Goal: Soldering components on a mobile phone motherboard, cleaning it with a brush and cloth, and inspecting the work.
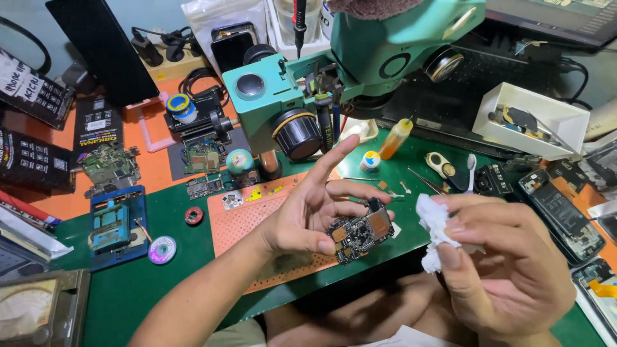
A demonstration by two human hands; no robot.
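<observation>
My left hand (308, 212) holds a small black circuit board (360, 232) with copper-coloured shields between thumb and fingers, index finger stretched up toward the microscope. Just right of the board, my right hand (501, 263) pinches a crumpled white tissue (432, 226), close to the board's right edge. Both hands hover above the front edge of the green bench mat (160, 295).
A teal microscope (360, 58) stands behind the hands. An orange perforated mat (241, 222) lies under my left hand. There are a blue board holder (116, 225) and solder reels at left, a yellow-liquid bottle (394, 138), tweezers and opened phones (565, 212) at right, and a white parts tray (533, 119).
</observation>
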